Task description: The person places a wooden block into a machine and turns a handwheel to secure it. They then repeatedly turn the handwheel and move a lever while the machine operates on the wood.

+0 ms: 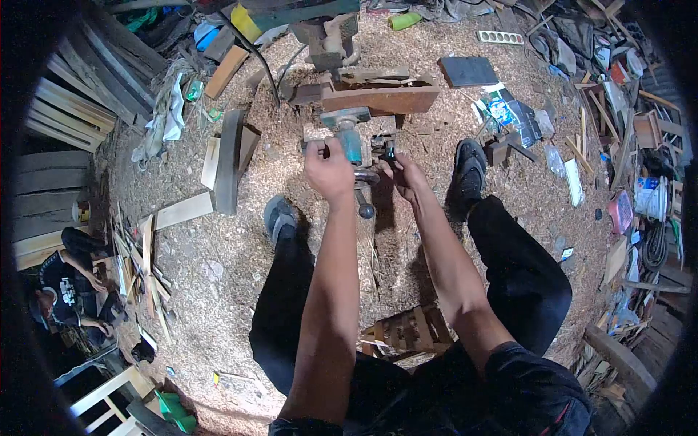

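In the head view a teal machine part [350, 144] with a grey plate on top stands between my hands. My left hand [331, 172] is closed at its left side, fingers curled; what they grip is hidden. My right hand [405, 176] is closed around a small dark handle [390, 152] on the right side of the machine. Below the hands a lever with a round dark knob [366, 211] sticks out toward me. A reddish-brown wooden block [400, 100] with a long hollow in its top lies just beyond, under the grey machine head [327, 43].
Wood shavings cover the floor [211, 269]. Boards [229, 163] lean at the left, and a dark flat board [469, 72] lies at the back right. A slatted wooden piece [418, 330] is below me. Another person [69, 291] sits at the far left.
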A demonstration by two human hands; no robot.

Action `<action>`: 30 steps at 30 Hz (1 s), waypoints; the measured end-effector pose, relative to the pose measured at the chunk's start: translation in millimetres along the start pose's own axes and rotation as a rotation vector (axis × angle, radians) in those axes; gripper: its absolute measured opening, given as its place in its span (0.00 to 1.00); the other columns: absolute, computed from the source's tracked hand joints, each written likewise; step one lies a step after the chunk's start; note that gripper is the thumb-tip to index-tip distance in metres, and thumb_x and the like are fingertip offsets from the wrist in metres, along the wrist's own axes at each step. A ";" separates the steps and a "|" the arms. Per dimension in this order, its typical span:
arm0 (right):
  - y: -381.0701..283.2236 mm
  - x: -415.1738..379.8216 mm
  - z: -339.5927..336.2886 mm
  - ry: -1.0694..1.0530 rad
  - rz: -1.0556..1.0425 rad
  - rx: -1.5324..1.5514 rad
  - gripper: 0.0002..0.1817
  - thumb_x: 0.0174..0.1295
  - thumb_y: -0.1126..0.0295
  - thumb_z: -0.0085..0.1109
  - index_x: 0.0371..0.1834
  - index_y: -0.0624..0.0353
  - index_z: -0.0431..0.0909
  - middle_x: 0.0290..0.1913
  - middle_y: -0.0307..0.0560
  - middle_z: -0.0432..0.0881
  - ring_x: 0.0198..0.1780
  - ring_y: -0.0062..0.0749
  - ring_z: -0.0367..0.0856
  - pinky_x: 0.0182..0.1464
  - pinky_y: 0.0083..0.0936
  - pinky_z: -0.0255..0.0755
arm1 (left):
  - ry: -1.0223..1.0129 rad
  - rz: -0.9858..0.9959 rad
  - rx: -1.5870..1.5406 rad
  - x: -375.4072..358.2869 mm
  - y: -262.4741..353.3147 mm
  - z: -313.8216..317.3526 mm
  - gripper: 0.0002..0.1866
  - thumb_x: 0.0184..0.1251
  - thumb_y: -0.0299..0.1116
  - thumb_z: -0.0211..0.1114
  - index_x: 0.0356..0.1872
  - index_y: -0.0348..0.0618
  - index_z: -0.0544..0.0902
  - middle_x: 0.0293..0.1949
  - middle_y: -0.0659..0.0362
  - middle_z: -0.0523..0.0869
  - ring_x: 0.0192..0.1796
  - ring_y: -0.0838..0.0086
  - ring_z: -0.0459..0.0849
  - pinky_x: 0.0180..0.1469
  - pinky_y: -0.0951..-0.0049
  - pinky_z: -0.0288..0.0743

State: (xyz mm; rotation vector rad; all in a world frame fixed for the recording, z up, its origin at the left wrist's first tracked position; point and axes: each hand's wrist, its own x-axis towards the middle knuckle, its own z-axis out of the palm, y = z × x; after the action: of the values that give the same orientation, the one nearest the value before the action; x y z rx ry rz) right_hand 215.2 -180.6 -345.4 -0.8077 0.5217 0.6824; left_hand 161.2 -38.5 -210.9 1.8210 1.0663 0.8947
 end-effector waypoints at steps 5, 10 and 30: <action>-6.4 -24.2 38.0 0.381 -0.458 -1.194 0.32 0.52 0.56 0.77 0.43 0.75 0.72 0.44 0.63 0.82 0.42 0.43 0.83 0.39 0.35 0.75 | -0.008 -0.041 0.014 0.6 0.8 0.3 0.12 0.60 0.35 0.65 0.26 0.35 0.80 0.24 0.50 0.84 0.27 0.63 0.81 0.37 0.61 0.74; 4.8 -25.8 18.2 0.255 -0.553 -0.970 0.31 0.55 0.50 0.74 0.45 0.69 0.74 0.42 0.58 0.82 0.41 0.43 0.83 0.47 0.35 0.75 | -0.013 -0.019 0.017 2.8 -1.2 2.2 0.11 0.58 0.33 0.66 0.26 0.34 0.80 0.25 0.47 0.84 0.28 0.57 0.83 0.37 0.58 0.75; -12.1 -7.7 -0.2 -0.020 -0.171 -0.717 0.27 0.64 0.51 0.67 0.38 0.71 0.77 0.33 0.51 0.83 0.34 0.35 0.81 0.36 0.33 0.75 | 0.003 -0.037 -0.001 1.4 -1.7 1.5 0.11 0.58 0.34 0.65 0.28 0.34 0.82 0.26 0.46 0.86 0.29 0.53 0.84 0.39 0.56 0.76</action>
State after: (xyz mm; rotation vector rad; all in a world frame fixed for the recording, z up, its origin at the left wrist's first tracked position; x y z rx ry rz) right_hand 218.8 -189.6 -334.7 -1.4959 0.1726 0.7228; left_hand 162.5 -37.3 -212.8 1.7943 1.0977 0.8756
